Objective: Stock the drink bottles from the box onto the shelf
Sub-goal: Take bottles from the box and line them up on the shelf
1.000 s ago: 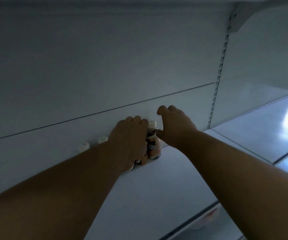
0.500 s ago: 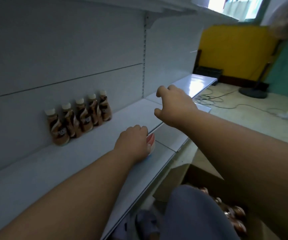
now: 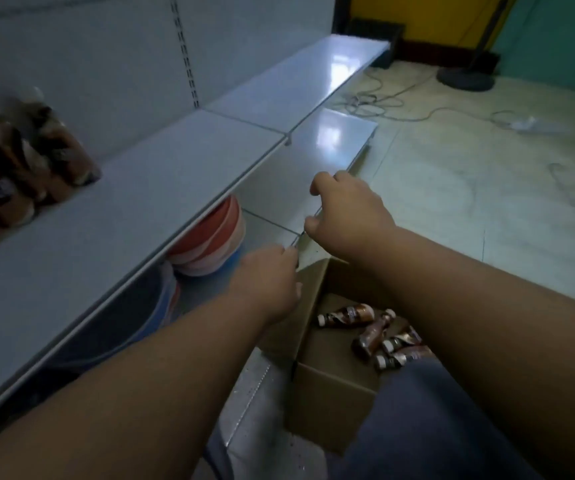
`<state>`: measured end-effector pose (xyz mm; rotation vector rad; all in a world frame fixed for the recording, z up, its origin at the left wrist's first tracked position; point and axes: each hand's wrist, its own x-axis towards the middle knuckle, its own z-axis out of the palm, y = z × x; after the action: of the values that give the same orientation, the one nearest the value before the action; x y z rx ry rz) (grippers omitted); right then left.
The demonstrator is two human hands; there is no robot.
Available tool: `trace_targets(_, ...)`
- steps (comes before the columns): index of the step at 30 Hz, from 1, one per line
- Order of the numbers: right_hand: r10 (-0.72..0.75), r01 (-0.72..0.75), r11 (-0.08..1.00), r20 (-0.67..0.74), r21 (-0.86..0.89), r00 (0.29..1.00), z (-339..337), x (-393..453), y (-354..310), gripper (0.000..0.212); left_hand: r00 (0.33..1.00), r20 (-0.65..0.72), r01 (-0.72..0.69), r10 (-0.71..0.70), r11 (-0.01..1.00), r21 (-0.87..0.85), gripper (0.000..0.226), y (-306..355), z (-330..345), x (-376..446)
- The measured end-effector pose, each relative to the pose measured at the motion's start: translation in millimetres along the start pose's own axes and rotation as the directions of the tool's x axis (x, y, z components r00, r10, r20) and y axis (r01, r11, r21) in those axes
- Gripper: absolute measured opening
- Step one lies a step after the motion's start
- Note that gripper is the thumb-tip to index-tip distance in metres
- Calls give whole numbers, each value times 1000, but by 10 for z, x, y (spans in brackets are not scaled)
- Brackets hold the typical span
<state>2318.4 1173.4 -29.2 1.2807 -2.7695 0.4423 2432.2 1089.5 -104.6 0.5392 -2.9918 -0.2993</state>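
Several brown drink bottles with white caps stand in a row at the back left of the white shelf, blurred. More of the same bottles lie on their sides in the open cardboard box on the floor below. My left hand hangs over the box's near flap, fingers loosely curled, holding nothing. My right hand is higher, above the box's far edge, fingers spread and empty. Both hands are off the shelf.
Stacked orange, white and blue bowls sit on the lower shelf under the main one. A fan base and loose cables lie on the floor at the back right. My knee in blue fabric covers the box's near corner.
Both hands have left the bottles on the shelf and swung right and down toward the box. The view has dropped from the shelf wall to the floor and box.
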Motion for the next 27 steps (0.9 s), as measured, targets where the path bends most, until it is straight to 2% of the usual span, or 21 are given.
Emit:
trace_targets(7, 120, -119, 993, 228, -18, 966, 1098, 152, 1328, 39, 960, 275, -38, 57, 997, -73, 22, 446, 1400, 743)
trace_targets(12, 169, -172, 985, 331, -20, 928, 1828, -2, 2024, 38, 906, 418, -32, 72, 994, -101, 32, 661, 2257, 1126)
trace_targets(15, 198, -209, 978, 388, -13, 900, 2263, -95, 2289, 42, 882, 470, 16, 22, 997, -77, 37, 701, 2671, 1277)
trace_targets(17, 262, -289, 957, 434, -3, 862, 2561, -149, 2447, 43, 860, 509, 57, -32, 998, -34, 43, 709, 2907, 1338)
trace_targets(19, 393, -441, 897, 493, -20, 776, 2853, -204, 2617, 46, 841, 533, 92, -97, 995, 36, 51, 678, 3105, 1381)
trace_targets(23, 618, -749, 658, 627, -82, 474, 3278, -259, 2880, 59, 796, 559, 176, -234, 972, 157, 65, 578, 3411, 1460)
trace_targets(25, 591, -798, 596, 723, -92, 357, 3420, -303, 2905, 55, 754, 598, 200, -272, 962, 185, 67, 556, 3520, 1492)
trace_targets(27, 541, -810, 578, 790, -99, 289, 3537, -340, 2871, 42, 710, 646, 223, -281, 959, 172, 70, 547, 3584, 1528)
